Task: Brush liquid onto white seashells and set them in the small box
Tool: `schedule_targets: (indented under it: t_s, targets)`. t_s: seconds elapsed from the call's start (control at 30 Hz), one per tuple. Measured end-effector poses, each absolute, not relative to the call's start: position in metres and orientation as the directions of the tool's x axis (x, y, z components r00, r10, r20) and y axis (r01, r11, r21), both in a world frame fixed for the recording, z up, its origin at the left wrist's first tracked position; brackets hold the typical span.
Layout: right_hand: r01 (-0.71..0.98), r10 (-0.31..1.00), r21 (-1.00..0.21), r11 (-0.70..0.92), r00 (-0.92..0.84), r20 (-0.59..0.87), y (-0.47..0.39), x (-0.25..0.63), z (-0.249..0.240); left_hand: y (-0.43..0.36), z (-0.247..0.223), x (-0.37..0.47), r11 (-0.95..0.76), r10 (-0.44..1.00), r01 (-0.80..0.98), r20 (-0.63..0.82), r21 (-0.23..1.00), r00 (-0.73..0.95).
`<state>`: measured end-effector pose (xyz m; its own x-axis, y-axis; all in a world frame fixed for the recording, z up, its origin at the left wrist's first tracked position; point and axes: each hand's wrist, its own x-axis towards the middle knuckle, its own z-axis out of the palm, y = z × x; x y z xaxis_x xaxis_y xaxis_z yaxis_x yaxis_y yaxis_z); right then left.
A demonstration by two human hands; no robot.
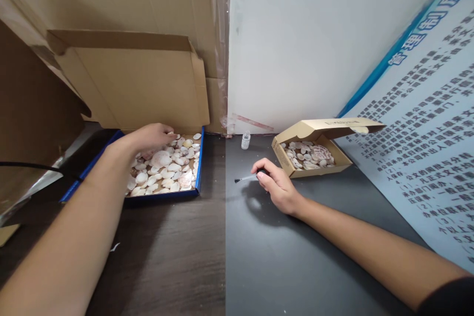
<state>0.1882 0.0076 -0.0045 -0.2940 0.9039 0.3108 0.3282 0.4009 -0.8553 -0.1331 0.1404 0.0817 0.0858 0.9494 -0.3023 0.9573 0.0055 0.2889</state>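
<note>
Left of the bottle (246, 141): one blue-edged box (200, 168), lid raised, containing shells (168, 173); our left hand (153, 137) is over these, grip blurred, so we cannot tell whether it has one. Nearer us than the bottle: our right hand (276, 185), grip wrapped round a small brush (247, 178). Right of the bottle: one cardboard box (283, 158) of more shells, on the desk (259, 256).

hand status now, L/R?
Left hand: over the seashells in the blue-edged box; can't tell if gripping.
Right hand: closed, holding the black-capped applicator brush.
</note>
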Motion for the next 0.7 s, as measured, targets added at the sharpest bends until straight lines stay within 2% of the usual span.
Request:
schedule_targets:
  t_s: [0.43, 0.7]
  targets:
    - [0.344, 0.904, -0.849, 0.402, -0.297, 0.308, 0.008, 0.189, -0.005, 0.148, 0.07, -0.144, -0.028, 0.924, 0.948, -0.353, 0.316, 0.146]
    - [0.337, 0.903, -0.851, 0.404, -0.296, 0.312, 0.008, 0.189, -0.004, 0.147, 0.077, -0.141, -0.114, 0.934, 0.933, -0.283, 0.342, 0.218]
